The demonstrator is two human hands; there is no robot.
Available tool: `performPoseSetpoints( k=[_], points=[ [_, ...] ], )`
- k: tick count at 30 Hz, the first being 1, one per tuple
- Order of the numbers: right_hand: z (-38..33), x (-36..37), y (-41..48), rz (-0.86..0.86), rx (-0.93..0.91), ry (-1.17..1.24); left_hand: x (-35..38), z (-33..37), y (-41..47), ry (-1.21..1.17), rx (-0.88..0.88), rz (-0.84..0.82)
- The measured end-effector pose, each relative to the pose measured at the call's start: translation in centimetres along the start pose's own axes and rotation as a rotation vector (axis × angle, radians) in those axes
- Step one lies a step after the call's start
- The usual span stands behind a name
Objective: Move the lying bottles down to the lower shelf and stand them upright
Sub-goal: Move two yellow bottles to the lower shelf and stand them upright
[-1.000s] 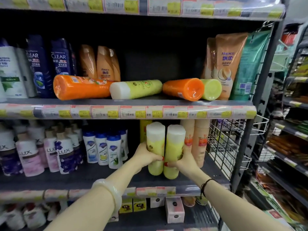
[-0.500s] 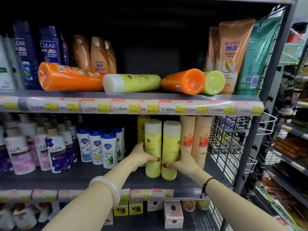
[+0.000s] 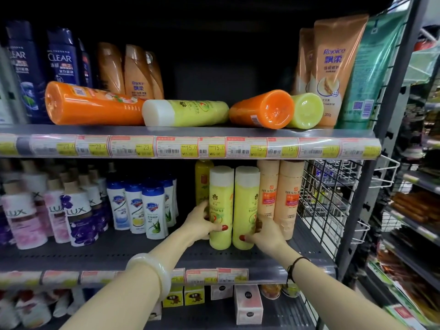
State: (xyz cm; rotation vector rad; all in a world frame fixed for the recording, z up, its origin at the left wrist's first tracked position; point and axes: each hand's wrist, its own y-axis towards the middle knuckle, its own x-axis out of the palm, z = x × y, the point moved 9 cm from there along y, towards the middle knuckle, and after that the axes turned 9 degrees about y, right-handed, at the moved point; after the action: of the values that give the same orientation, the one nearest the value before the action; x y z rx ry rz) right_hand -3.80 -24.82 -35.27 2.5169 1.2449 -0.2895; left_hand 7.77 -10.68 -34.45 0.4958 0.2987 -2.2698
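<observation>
Both arms reached forward to the lower shelf [image 3: 142, 256]. Left hand [image 3: 202, 225] wrapped the left yellow bottle [image 3: 221, 206], right hand [image 3: 266, 232] wrapped the right yellow bottle [image 3: 246, 206]; both stood upright, touching, white caps up. On the upper shelf [image 3: 190, 129], two orange bottles [image 3: 95, 103] [image 3: 262, 109] and two yellow-green bottles [image 3: 185, 113] [image 3: 307, 110] lay flat.

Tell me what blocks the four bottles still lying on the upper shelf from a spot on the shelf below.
Nothing visible blocks them. The lower shelf shows bare space in front, left of the two yellow bottles held by the left hand and right hand.
</observation>
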Motion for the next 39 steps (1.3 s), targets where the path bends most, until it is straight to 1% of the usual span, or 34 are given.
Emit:
performPoseSetpoints(
  k=[12,16,25,31,35,39],
  points=[
    [0.9,-0.2,0.2,0.021,0.028,0.005,0.0,0.1,0.7,0.040,-0.008,0.031],
    [1.3,-0.3,0.2,0.049,0.072,-0.028,0.2,-0.1,0.7,0.049,-0.015,0.022],
    [0.5,-0.8,0.1,0.090,0.055,-0.087,0.3,-0.2,0.5,0.045,-0.016,0.020],
    [0.9,-0.8,-0.1,0.095,0.133,-0.194,0.2,-0.3,0.2,0.043,-0.031,0.012],
    [0.2,-1.1,-0.3,0.104,0.164,-0.304,-0.6,0.1,-0.5,0.133,-0.045,0.008],
    [-1.5,-1.6,-1.0,0.085,0.206,-0.469,-1.7,1.3,-1.7,0.342,-0.032,-0.005]
  ],
)
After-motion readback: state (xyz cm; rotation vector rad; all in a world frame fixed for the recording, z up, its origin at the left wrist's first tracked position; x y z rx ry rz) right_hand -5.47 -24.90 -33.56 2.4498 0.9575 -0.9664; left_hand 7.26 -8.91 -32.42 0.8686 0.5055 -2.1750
